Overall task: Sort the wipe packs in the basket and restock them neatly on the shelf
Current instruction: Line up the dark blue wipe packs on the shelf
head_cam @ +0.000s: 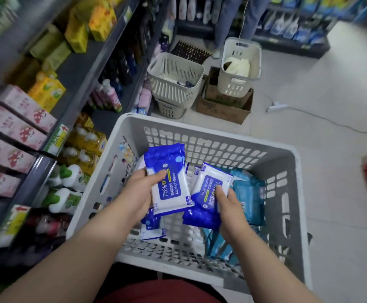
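1. The shelf [77, 68] runs along the left, stocked with boxes and bottles. I can make out no wipe packs on it (it is blurred), so restocking seems not yet begun.
2. The grey basket [200, 127] sits near and centre, and every wipe pack in view is inside it or just above it. My judgement is that the task is at the sorting step, early on.
3. Teal packs [250, 195] lie bunched against the right side of the basket, roughly grouped already.
4. Loose blue packs [152, 228] lie on the basket floor at the near left, not yet gathered.
5. The left hand [143, 189] holds a blue-and-white alcohol wipe pack [171, 191] face up over the basket's middle, with what looks like one or more packs stacked behind it.
6. The right hand [230, 213] grips a second alcohol pack [208, 186] just to the right, its label turned the other way round.
7. The left thumb [158, 174] presses on the front of the pack, the other fingers curled beneath and hidden.
8. The right thumb [218, 192] pins the near part of its pack; the fingers wrap underneath, so both hands are closed on packs.
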### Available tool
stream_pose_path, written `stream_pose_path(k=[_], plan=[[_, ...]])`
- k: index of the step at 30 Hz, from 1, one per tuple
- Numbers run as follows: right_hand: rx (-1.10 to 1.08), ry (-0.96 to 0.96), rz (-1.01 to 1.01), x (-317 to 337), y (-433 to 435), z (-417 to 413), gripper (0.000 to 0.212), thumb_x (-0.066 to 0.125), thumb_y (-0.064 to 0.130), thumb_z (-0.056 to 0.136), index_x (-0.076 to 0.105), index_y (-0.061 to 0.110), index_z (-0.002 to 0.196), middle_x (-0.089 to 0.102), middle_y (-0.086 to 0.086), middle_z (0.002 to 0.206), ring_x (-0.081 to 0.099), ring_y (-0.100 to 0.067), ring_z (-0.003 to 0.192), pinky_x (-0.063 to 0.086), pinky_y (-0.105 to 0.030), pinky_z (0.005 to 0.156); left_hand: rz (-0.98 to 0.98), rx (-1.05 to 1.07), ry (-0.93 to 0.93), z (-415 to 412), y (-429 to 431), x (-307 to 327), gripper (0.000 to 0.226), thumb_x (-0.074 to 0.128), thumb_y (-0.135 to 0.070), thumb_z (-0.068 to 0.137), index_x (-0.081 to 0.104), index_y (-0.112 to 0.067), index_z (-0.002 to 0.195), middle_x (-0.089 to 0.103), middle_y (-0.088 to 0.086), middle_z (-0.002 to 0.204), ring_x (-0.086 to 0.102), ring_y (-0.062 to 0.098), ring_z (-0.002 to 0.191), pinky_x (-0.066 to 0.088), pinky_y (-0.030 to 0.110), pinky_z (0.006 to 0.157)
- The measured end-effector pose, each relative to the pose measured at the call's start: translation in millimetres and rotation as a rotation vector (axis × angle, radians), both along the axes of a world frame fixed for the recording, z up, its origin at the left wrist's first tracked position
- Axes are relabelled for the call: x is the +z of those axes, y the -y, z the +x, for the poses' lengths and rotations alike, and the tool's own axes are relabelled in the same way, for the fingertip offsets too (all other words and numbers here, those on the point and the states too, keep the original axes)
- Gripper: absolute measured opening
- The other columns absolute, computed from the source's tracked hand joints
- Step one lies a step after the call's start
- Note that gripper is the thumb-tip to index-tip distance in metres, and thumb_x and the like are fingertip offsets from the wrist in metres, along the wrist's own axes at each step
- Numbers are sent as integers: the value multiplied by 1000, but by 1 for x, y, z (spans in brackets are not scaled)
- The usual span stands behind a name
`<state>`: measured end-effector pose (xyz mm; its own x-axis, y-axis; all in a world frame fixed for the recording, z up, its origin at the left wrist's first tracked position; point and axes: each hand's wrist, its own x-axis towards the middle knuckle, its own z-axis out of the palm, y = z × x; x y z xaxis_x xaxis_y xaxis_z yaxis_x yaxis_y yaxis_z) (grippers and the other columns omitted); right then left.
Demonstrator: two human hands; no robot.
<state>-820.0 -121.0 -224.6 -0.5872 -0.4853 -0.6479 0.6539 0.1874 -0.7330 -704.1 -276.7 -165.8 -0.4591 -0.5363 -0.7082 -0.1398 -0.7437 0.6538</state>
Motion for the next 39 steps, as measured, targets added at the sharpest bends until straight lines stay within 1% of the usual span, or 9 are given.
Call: stream_pose_path(k=[2,6,11,18,21,25,29,32,39], plan=[[-22,51,-81,12,-4,-2,20,46,25,99,54,15,114,71,-12,103,71,-24,83,57,-40,68,-14,7,-45,-1,-9,4,12,55,-7,92,61,-11,102,72,9,92,71,18,70,60,33,61],[4,89,-203,34,-9,-7,22,44,25,99,54,14,115,70,-13,109,69,-27,90,57,-44,74,-86,38,-124,0,-32,13,16,50,-10,94,59,-10,107,73,8,94,71,17,75,60,34,67],[51,135,-230,56,-12,-7,23,40,27,101,58,14,106,73,-9,96,71,-25,82,58,-47,73,-77,154,-161,25,-53,24,24,47,-20,97,59,-14,117,71,11,107,71,20,80,59,40,70],[204,152,-209,101,15,43,33,44,32,98,56,9,119,70,-16,108,68,-33,96,59,-47,70,-98,292,-199,94,-50,60,30,52,-23,95,56,-17,124,74,7,93,72,18,70,58,33,55],[351,109,-225,128,40,86,30,45,30,98,59,8,112,70,-19,104,69,-31,88,59,-46,70,-137,377,-257,141,-43,84,28,51,-15,93,57,-16,120,75,5,84,70,16,63,56,30,50],[538,46,-292,167,71,173,20,48,24,95,63,11,94,72,-12,81,70,-23,66,58,-38,62,-219,448,-363,229,-40,119,32,49,1,83,61,-13,109,74,9,84,70,20,63,58,35,55],[665,42,-391,192,93,280,17,47,16,94,62,12,86,71,-9,73,68,-21,59,57,-36,55,-339,560,-403,344,-51,149,42,57,-6,68,62,-7,110,73,14,91,71,23,68,58,37,56],[787,77,-455,195,104,355,17,47,15,91,61,9,99,71,-11,78,69,-23,63,58,-37,56,-427,680,-361,425,-69,160,42,57,-5,68,62,-6,110,72,17,97,71,27,73,59,43,61],[1108,0,-544,215,122,473,21,43,7,92,61,12,100,71,-14,91,68,-26,75,58,-40,60,-541,980,-192,539,-111,176,33,44,5,86,62,-7,110,70,21,100,70,33,80,58,50,68]])
